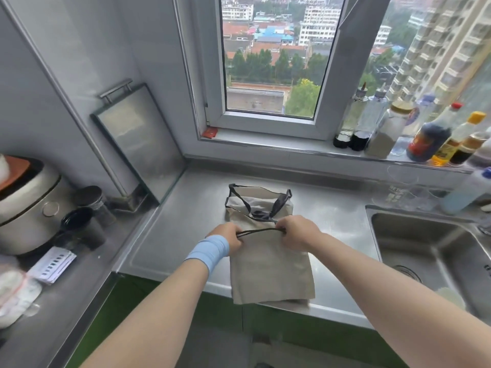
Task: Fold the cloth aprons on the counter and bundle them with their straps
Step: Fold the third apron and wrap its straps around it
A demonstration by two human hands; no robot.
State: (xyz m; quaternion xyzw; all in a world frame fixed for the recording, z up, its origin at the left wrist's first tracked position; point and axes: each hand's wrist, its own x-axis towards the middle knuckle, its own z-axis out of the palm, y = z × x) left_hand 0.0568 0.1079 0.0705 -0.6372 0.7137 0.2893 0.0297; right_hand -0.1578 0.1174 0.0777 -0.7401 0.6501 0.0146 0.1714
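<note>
Left hand (228,236) fingers pinch dark strap (261,230) at left end. Beige apron (268,264) folded flat on steel surface (186,221), near edge overhanging. Right hand (297,232) fingers pinch strap's other end. Cloth likely light, limp; strap thin, best gripped near ends.

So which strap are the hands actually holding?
The strap taut between left hand and right hand; the other straps lie slack at the far end of the apron.

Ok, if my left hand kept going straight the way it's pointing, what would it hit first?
Probably the bunched dark straps on the folded apron, just beyond your left hand gripping the taut strap; its height above the cloth is unclear.
</note>
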